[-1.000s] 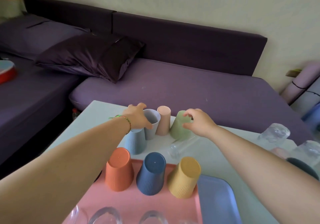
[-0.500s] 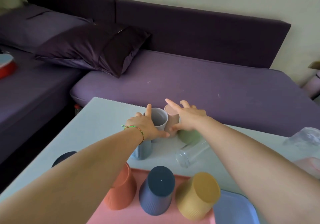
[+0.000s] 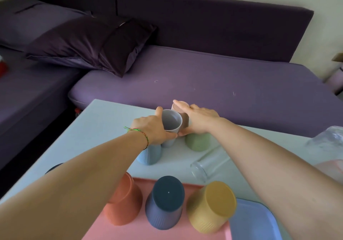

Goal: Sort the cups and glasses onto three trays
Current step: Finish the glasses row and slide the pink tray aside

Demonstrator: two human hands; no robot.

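Grey cup (image 3: 171, 121), centre frame: likely light, rigid, best taken round its wall; left hand (image 3: 148, 130) curls round it, right hand (image 3: 200, 121) lies straight-fingered over pink cup (image 3: 185, 122).

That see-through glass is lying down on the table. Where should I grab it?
Around the middle of the clear glass, coming from above and pinching its two long sides. It lies on its side, mouth toward the pink tray, so a sideways push would probably roll it.
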